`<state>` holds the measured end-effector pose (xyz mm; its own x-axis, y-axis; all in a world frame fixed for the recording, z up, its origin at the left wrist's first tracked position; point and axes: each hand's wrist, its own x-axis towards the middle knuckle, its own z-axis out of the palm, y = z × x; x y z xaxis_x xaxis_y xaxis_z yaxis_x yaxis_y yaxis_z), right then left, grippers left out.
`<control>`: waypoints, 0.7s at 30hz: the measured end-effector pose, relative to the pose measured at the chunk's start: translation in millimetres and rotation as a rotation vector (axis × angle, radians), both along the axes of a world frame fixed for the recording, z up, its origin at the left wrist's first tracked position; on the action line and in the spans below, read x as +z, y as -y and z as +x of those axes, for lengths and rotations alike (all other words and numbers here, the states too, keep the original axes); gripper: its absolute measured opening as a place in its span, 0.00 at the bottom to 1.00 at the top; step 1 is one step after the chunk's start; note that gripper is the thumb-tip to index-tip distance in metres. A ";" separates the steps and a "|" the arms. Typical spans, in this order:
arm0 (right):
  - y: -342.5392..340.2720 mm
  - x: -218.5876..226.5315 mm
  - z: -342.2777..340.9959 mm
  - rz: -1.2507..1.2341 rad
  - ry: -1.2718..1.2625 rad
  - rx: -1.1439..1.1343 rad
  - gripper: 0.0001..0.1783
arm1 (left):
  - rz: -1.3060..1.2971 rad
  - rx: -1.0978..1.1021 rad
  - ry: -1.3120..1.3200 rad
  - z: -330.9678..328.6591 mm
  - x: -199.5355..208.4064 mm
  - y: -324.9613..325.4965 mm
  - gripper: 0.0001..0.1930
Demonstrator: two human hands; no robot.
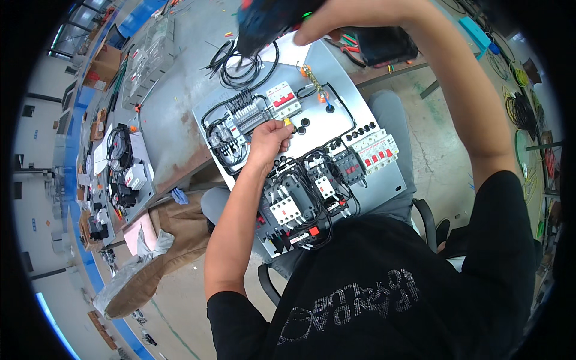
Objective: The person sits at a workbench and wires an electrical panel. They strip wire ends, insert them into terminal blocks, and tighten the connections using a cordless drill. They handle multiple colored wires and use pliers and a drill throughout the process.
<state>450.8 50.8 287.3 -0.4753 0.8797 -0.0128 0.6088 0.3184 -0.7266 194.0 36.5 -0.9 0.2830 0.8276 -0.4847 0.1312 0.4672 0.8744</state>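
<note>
A metal mounting plate (387, 183) with wired electrical parts rests partly on the table and partly over my lap. My left hand (268, 143) is closed in a pinch on a small yellow piece (287, 122) at the middle of the plate. Just beyond it sits a white circuit breaker (282, 95) with a red switch. Small black round pieces (302, 127) are beside my fingertips. Above the far edge, my right hand (327, 21) grips a dark cordless drill (270, 27), blurred and cut off by the top of the view.
Contactors (285, 210) and a row of breakers with red switches (378, 155) fill the plate's near side. Coiled black wire (240, 71) lies at its far edge. Another wired assembly (123, 171) is at the left. A cardboard box (103, 67) stands farther back.
</note>
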 end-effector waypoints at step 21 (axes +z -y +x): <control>14.7 -154.9 101.7 0.044 -1.067 -0.589 0.04 | -0.123 -0.037 0.029 -15.1 0.5 -12.8 0.06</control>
